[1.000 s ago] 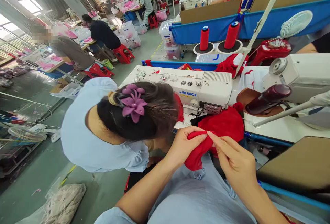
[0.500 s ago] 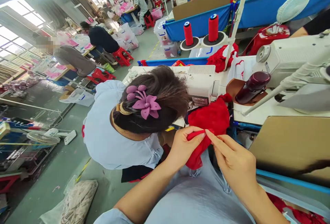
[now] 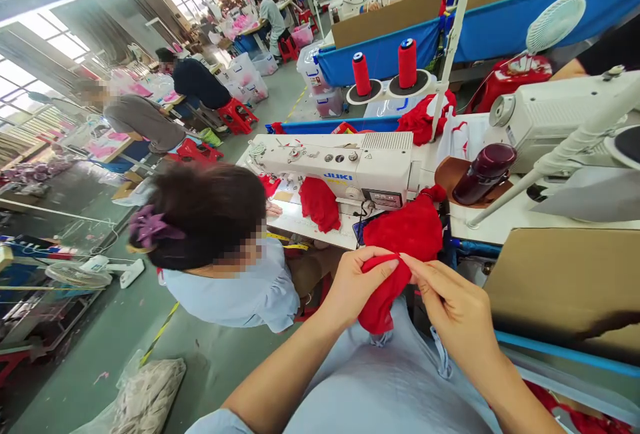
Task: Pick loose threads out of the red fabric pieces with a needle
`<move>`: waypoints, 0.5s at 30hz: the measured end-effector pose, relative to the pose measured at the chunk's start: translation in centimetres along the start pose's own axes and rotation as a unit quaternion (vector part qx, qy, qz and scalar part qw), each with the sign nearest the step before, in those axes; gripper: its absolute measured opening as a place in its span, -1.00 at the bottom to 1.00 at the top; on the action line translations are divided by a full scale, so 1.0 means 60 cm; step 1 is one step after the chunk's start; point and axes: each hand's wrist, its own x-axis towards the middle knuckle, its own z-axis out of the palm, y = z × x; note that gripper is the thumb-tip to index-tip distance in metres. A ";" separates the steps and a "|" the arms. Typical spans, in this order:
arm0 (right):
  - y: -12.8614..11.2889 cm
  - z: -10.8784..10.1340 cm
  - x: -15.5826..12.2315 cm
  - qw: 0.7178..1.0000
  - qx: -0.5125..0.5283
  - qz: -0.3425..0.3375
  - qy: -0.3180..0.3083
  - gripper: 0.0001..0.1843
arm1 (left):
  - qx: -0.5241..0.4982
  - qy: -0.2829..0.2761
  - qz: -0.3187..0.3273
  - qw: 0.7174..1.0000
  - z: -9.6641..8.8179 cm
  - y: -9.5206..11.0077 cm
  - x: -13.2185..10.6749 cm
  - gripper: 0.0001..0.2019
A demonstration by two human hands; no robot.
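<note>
A piece of red fabric (image 3: 379, 307) hangs from my left hand (image 3: 356, 285), whose thumb and fingers pinch its upper edge. My right hand (image 3: 457, 304) meets the left at the fingertips, its thumb and forefinger closed on the same edge of the cloth. Whether a thread or other small item sits between those fingertips is too small to tell. Just behind my hands, more red fabric (image 3: 407, 224) lies over the end of the white sewing table.
A co-worker (image 3: 215, 247) sits close on my left at a white sewing machine (image 3: 335, 161) with red cloth (image 3: 319, 204). Red thread cones (image 3: 407, 64) stand behind it. A dark red bottle (image 3: 485, 174) and cardboard panel (image 3: 565, 287) are to my right.
The co-worker's head has moved left and down, uncovering the sewing machine and the red cloth on it. My hands keep their pinch on the fabric at nearly the same place.
</note>
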 end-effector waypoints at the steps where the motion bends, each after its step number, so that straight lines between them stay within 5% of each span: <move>1: 0.001 0.002 -0.001 1.000 -0.029 -0.009 -0.007 -0.58 | 0.003 0.001 0.002 1.000 -0.005 0.000 0.002 -0.78; 11: -0.019 0.052 0.024 0.971 -0.221 -0.087 -0.021 -0.57 | 0.034 0.008 0.040 0.999 -0.063 0.010 0.019 -0.85; 15: -0.034 0.081 0.037 0.988 -0.142 -0.051 -0.016 -0.60 | 0.033 -0.003 0.044 0.999 -0.093 0.015 0.023 -0.86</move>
